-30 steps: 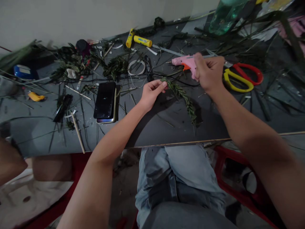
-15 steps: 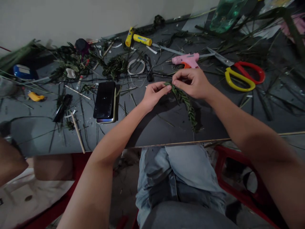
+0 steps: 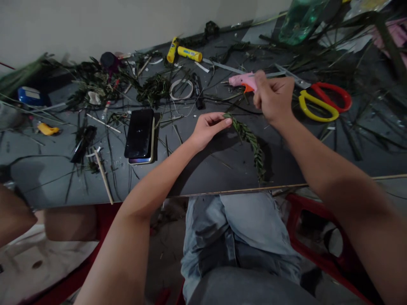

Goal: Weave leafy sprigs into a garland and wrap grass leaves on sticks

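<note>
A braided green leaf strip (image 3: 251,137) arcs over the dark table toward its front edge. Its upper left end is pinched between the thumb and fingers of my left hand (image 3: 210,127). My right hand (image 3: 274,98) is apart from the braid, up and to the right, with its fingers curled closed. What those fingers hold, if anything, is hidden. Just left of them lies a pink hot glue gun (image 3: 241,79) with an orange trigger, its rear part covered by my right hand. Scissors (image 3: 319,108) with one yellow and one red handle lie right of that hand.
Two stacked phones (image 3: 140,133) lie left of my left forearm. Behind are a black marker (image 3: 197,91), a coil of white wire (image 3: 181,89) and yellow glue sticks (image 3: 190,54). Leaf scraps (image 3: 154,90) litter the table. Another person's arm (image 3: 14,216) shows at the left edge.
My right hand has left the braid and moved up and right, to beside the glue gun. The braid has shifted slightly right and down, still in my left hand.
</note>
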